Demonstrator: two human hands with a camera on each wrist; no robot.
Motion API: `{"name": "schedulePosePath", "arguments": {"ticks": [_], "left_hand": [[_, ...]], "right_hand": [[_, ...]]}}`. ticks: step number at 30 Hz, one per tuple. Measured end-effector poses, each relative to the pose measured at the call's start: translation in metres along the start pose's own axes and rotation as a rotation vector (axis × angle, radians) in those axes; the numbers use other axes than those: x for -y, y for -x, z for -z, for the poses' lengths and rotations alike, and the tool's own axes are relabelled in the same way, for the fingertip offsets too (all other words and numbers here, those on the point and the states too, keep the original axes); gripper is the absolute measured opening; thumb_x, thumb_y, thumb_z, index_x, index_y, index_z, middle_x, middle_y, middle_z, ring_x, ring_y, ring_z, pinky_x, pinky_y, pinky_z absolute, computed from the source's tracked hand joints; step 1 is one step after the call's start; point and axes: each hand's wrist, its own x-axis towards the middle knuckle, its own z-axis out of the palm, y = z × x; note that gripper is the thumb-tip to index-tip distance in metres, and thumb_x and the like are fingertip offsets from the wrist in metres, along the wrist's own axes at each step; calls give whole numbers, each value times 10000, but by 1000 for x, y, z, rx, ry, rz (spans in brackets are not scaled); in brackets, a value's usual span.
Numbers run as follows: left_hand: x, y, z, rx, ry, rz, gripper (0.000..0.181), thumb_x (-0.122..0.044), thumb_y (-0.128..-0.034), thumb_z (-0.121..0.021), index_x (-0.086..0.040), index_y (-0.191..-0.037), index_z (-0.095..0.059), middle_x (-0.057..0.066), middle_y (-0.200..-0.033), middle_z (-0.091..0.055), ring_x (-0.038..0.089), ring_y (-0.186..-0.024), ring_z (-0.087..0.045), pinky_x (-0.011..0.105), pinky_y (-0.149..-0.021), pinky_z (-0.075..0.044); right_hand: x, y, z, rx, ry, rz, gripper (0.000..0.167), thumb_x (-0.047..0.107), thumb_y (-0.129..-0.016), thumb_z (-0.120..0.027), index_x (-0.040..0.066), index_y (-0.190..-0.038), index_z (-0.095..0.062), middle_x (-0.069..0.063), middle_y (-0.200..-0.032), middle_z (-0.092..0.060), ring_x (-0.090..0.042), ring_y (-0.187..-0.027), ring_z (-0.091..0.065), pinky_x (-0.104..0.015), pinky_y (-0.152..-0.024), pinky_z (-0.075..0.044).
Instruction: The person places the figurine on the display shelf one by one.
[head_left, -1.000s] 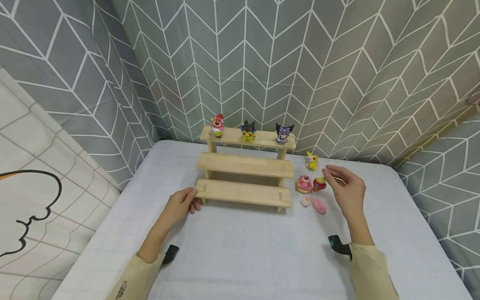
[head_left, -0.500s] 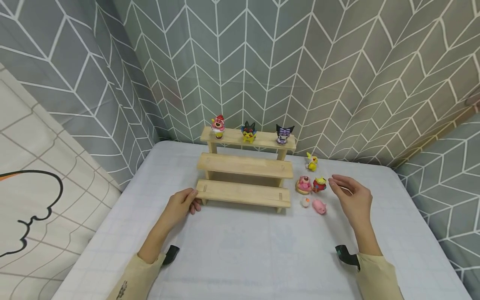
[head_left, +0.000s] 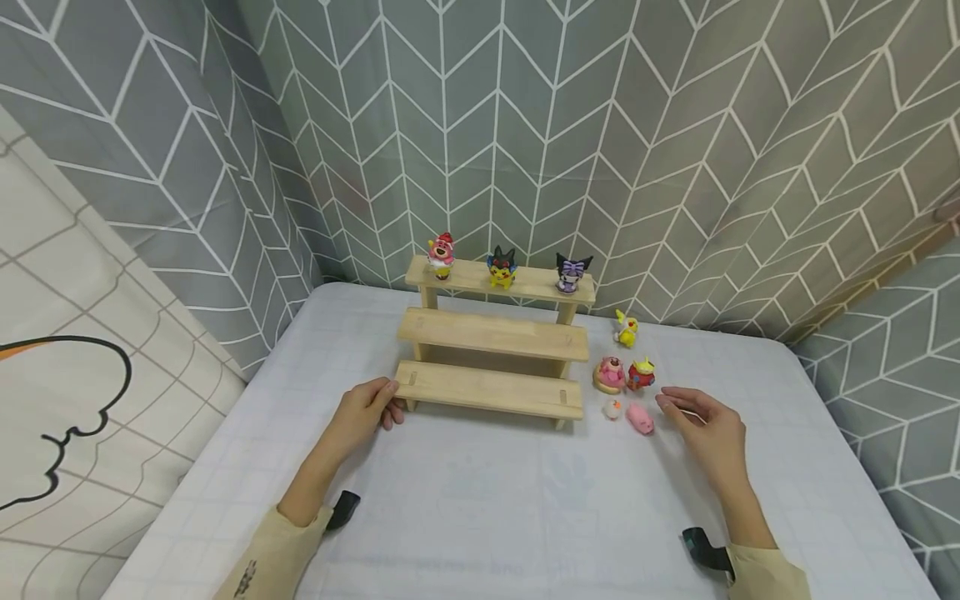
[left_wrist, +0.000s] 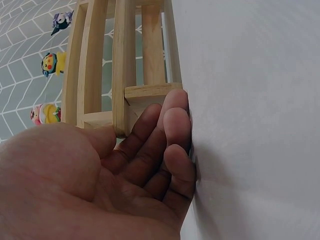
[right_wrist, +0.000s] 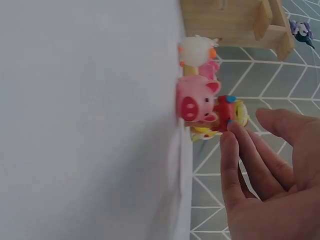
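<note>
My left hand (head_left: pixel 365 410) grips the left end of the lowest step of a three-tier wooden display stand (head_left: pixel 491 390), thumb above and fingers curled beneath, as the left wrist view shows. My right hand (head_left: pixel 712 433) hovers with loosely bent fingers and holds nothing. Nearest to it lies a pink pig figurine (head_left: pixel 640 418). Just behind the pig are a red-and-yellow figurine (head_left: pixel 641 375) and a pink bear figurine (head_left: pixel 611 375) on a round tan base. A small white figurine (head_left: pixel 612 409) sits left of the pig, and a yellow figurine (head_left: pixel 626 330) stands farthest back.
Along the stand's top step stand a pink bear in a red hat (head_left: pixel 442 256), a yellow figurine with a dark hood (head_left: pixel 501 268) and a purple-and-black figurine (head_left: pixel 572 273). A white cloth covers the table (head_left: pixel 480 517). Grey patterned curtains (head_left: pixel 525 125) enclose the back and sides.
My right hand has drawn back from beside the red-and-yellow figurine, toward me and slightly right, to beside the pig. My left hand keeps its grip on the stand. The figurines stay in place.
</note>
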Motion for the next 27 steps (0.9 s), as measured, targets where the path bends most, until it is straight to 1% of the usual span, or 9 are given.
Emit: {"name": "schedulePosePath", "arguments": {"ticks": [3, 5, 10, 13, 17, 20, 23, 25, 27], "left_hand": [[0, 1, 1, -2, -7, 4, 423, -322, -1147, -465, 3, -980, -678, 83, -782, -728, 170, -658, -631, 248, -606, -500], [-1, 1, 1, -6, -6, 5, 425, -323, -1146, -466, 4, -980, -680, 86, -782, -728, 169, -658, -632, 251, -605, -504], [-1, 1, 1, -7, -4, 11, 419, -310, -1147, -466, 9, -982, -683, 86, -777, -728, 171, -654, -637, 252, -609, -516], [-1, 2, 1, -6, -6, 12, 414, -306, -1147, -467, 8, -980, -681, 83, -776, -728, 172, -653, -637, 250, -612, -513], [-1, 2, 0, -6, -8, 6, 413, -307, -1146, -469, 4, -974, -680, 79, -775, -729, 172, -652, -636, 247, -611, -506], [0, 1, 0, -7, -5, 3, 414, -311, -1144, -475, 5, -971, -679, 76, -772, -729, 169, -647, -635, 248, -609, -508], [0, 1, -1, -7, -1, 7, 411, -308, -1144, -476, 7, -971, -676, 74, -769, -726, 169, -646, -634, 250, -611, -514], [0, 1, -1, -7, 2, 9, 411, -304, -1145, -474, 8, -969, -674, 74, -768, -724, 170, -646, -633, 252, -611, -516], [-1, 0, -2, -9, 4, 14, 408, -296, -1147, -470, 7, -966, -674, 75, -766, -723, 173, -644, -634, 250, -612, -516]], "right_hand": [[-3, 5, -1, 43, 23, 25, 316, 262, -1000, -759, 40, -1225, -751, -142, -1169, -784, 207, -940, -605, -4, -823, -471], [-5, 5, -2, 67, 34, 39, 325, 266, -1001, -759, 42, -1237, -745, -174, -1192, -771, 215, -949, -589, 1, -830, -464], [-7, 6, -3, 138, 88, 33, 409, 349, -997, -757, 57, -1281, -721, -160, -1187, -768, 234, -952, -543, 12, -822, -446], [-7, 7, -5, 170, 121, 27, 425, 355, -990, -765, 64, -1295, -712, -141, -1175, -772, 217, -947, -540, 6, -813, -449], [-6, 8, -7, 186, 146, 13, 444, 331, -955, -813, 69, -1299, -709, -129, -1160, -772, 119, -943, -602, -21, -795, -475], [-6, 8, -8, 204, 161, -11, 467, 306, -924, -847, 72, -1303, -708, -137, -1149, -765, -27, -950, -684, -67, -775, -516], [-8, 8, -9, 224, 172, -29, 458, 224, -910, -858, 62, -1308, -702, -150, -1139, -753, -148, -948, -718, -89, -761, -533], [-9, 8, -10, 228, 175, -29, 445, 161, -906, -851, 49, -1309, -698, -157, -1139, -746, -189, -962, -717, -80, -767, -532], [-9, 8, -10, 225, 177, -24, 435, 123, -900, -846, 41, -1302, -699, -158, -1130, -745, -192, -955, -715, -70, -759, -524]]}}
